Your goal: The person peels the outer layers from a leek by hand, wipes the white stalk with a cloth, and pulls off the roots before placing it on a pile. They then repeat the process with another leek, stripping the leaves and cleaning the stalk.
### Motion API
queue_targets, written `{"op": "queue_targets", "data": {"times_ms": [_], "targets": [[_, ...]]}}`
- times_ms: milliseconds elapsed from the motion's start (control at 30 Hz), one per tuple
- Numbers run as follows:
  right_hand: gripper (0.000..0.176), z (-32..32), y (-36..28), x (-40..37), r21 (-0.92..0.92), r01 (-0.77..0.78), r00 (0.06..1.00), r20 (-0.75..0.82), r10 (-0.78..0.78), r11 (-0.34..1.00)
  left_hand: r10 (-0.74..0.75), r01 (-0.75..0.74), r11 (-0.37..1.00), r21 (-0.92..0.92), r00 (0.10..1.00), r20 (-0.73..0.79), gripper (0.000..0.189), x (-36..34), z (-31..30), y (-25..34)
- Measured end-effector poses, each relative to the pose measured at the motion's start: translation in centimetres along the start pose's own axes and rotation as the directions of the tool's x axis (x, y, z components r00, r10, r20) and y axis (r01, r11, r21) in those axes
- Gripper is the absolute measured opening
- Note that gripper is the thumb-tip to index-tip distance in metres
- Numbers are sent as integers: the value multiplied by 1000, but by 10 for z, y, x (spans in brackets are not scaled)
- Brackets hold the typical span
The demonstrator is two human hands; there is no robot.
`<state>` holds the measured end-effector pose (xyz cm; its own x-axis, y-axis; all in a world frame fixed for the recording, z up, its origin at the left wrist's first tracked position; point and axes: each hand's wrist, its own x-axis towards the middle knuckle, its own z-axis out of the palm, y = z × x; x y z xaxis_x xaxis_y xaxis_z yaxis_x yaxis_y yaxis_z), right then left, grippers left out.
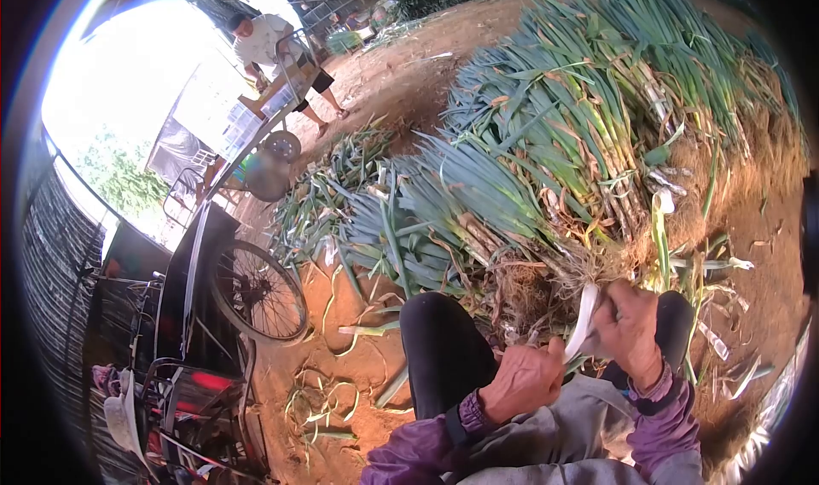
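Note:
A leek with a white stalk and bushy roots lies between my hands, above my lap. My left hand is closed around the lower end of the stalk, its thumb pointing up along it. My right hand has its fingers curled beside the root end and seems to pinch a part of the leek; what is between the fingertips is hidden. Just beyond my knees lies a big pile of green leeks, with brown roots turned toward the right and toward me.
Peeled leaf scraps lie on the brown dirt ground at left and right. A cart with a spoked wheel stands at the left. Farther back, a person bends over a cart. A white hat hangs at the lower left.

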<state>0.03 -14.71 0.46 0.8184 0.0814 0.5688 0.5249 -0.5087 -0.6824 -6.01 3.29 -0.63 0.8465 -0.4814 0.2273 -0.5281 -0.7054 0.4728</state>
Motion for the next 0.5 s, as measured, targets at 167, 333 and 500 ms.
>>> {"op": "queue_targets", "data": {"times_ms": [167, 333, 500], "targets": [[8, -12, 26, 14, -55, -46, 989, -142, 38, 997, -46, 44, 996, -74, 999, -28, 20, -5, -5, -2], [20, -14, 19, 19, 424, -329, 923, -46, 383, 844, -255, 312, 744, -591, 950, 181, 16, 15, -31, -13], [28, 43, 15, 12, 851, -436, 761, 176, 624, 293, -263, 182, 623, -761, 965, 15, 25, 40, -44, -17]]}}
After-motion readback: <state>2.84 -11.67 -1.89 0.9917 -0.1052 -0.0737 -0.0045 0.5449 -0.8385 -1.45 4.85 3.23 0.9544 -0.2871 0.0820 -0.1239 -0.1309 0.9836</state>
